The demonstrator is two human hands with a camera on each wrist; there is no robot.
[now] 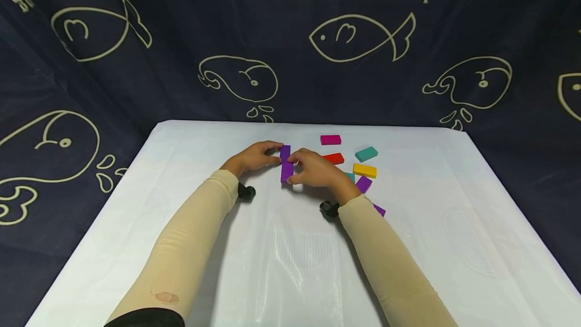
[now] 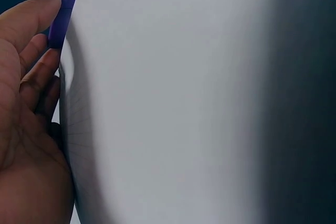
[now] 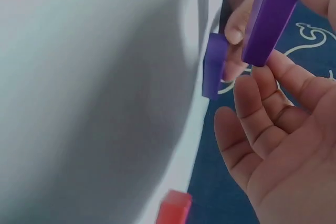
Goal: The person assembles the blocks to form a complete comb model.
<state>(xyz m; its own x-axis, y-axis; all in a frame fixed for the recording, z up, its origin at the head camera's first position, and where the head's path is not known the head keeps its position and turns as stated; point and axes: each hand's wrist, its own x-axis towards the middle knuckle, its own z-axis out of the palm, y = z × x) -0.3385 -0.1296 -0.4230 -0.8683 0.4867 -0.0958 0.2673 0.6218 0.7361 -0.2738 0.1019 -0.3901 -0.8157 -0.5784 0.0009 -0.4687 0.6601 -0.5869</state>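
Two purple blocks stand in line in the head view, a far one (image 1: 285, 151) and a near one (image 1: 287, 172). My left hand (image 1: 255, 157) holds the far block from its left, thumb and a finger at its two ends. From the right, my right hand (image 1: 315, 169) pinches the near block lengthwise between thumb and fingers. The right wrist view shows this near block (image 3: 270, 19) in the right hand (image 3: 294, 129), with the other purple block (image 3: 214, 66) beyond it at the left fingers. In the left wrist view, the left thumb presses a purple block (image 2: 62, 22).
Right of the hands lie a magenta block (image 1: 331, 140), a red block (image 1: 335, 158), a teal block (image 1: 366, 154) and a yellow block (image 1: 365, 170). Partly covered by the right arm are another teal block (image 1: 351, 177) and two purple ones. A white cloth covers the table (image 1: 308, 276).
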